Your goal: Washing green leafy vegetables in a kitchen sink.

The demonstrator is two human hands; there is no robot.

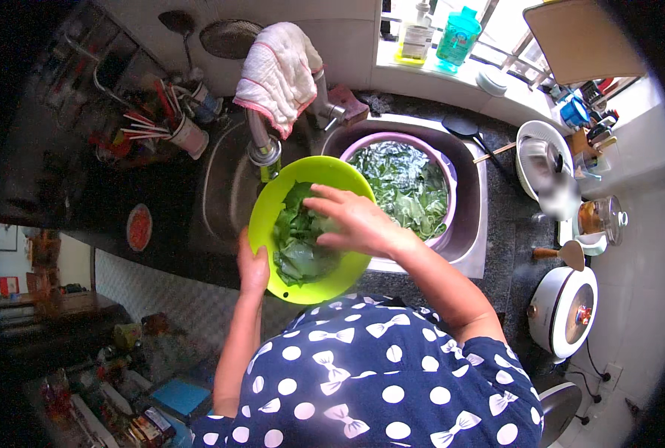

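Observation:
My left hand [253,266] grips the left rim of a lime-green bowl [265,229], thumb on the inside. The bowl is tilted, overhanging the left sink bowl and the counter's front edge. Dark green leafy vegetables [298,266] lie in it. My right hand [360,224] is over these leaves, slightly blurred, with its fingers apart and nothing visibly held; whether the fingertips touch the leaves is unclear. To the right, a pinkish-purple basin [451,190] sits in the right sink bowl. Water and more leafy greens [413,204] fill it, partly hidden by the green bowl and my right hand.
A faucet [264,150] draped with a white towel [279,70] rises behind the bowl. Right of the sink are a black ladle [461,127], a white colander [525,173] and a white rice cooker [539,313]. A pink cup of utensils [189,137] stands left.

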